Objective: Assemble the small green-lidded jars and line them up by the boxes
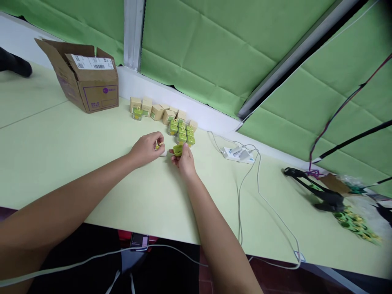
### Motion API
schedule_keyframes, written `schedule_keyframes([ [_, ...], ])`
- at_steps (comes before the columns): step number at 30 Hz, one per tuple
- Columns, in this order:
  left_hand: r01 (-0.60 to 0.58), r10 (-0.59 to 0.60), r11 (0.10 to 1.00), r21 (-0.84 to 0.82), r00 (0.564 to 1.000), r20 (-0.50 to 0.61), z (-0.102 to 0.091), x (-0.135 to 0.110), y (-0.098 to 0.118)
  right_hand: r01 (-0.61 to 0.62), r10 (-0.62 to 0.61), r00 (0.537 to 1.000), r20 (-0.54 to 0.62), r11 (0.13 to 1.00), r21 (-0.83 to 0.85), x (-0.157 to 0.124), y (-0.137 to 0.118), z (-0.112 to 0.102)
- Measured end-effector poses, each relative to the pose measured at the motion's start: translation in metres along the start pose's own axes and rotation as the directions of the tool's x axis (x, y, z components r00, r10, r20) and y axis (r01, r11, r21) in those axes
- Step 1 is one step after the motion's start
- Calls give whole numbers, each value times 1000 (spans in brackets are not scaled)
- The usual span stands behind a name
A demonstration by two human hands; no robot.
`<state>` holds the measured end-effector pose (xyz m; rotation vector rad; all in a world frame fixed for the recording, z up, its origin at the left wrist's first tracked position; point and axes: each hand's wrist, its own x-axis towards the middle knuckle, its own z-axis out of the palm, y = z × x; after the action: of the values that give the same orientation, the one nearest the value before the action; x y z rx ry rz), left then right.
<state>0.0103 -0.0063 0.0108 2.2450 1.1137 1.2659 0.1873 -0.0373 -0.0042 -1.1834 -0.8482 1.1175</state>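
My left hand (147, 149) is closed, its fingers pinching a small yellow and white piece (163, 153) that they partly cover. Just to the right, my right hand (185, 161) grips a small green lid (177, 150) between thumb and fingers, its hollow side showing. The two hands are close together over the table but apart. Right behind them stand several small clear jars with green lids (181, 136), each with a yellow loop on top. One more such jar (137, 114) stands farther left.
Several small tan boxes (157, 112) line the wall. An open cardboard box (98, 92) stands at the back left. A white power strip (238, 155) with trailing cables lies to the right. Beyond it are a black stand-like object (327, 198) and a pile of green pieces (357, 224). A phone (139, 241) lies below the table edge.
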Motion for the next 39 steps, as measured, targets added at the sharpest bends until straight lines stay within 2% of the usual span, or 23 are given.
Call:
schedule_keyframes([
  [3,-26,26,1000,8,1000,0,-1,1,-3,-113,118,992,-39,987,117,3,-3,-2],
  [6,-44,44,999,5,999,-30,-1,2,-4,-155,166,982,-85,980,128,4,-6,-4],
  [11,-45,46,999,9,996,-72,-1,3,-7,1,-13,993,-114,995,-99,5,0,-7],
  [15,-53,53,999,-1,995,-86,0,5,-9,46,-81,992,-95,945,-325,7,9,-10],
  [18,-44,43,999,-10,996,-78,0,5,-9,89,-140,988,-59,850,-519,6,9,-13],
  [22,16,-17,1000,-14,1000,-19,-2,4,-6,184,-259,966,18,635,-750,-1,1,-15],
  [25,61,-61,998,-1,998,31,-4,3,-4,202,-280,958,63,500,-842,-3,-3,-17],
  [27,77,-78,997,14,995,56,-5,3,-5,209,-291,954,75,464,-861,-3,-4,-18],
  [33,58,-70,995,83,987,146,-10,7,-11,262,-367,927,77,485,-834,-2,-2,-19],
  [39,3,-56,983,185,958,280,-16,9,-16,246,-339,939,61,536,-808,-4,-3,-17],
])
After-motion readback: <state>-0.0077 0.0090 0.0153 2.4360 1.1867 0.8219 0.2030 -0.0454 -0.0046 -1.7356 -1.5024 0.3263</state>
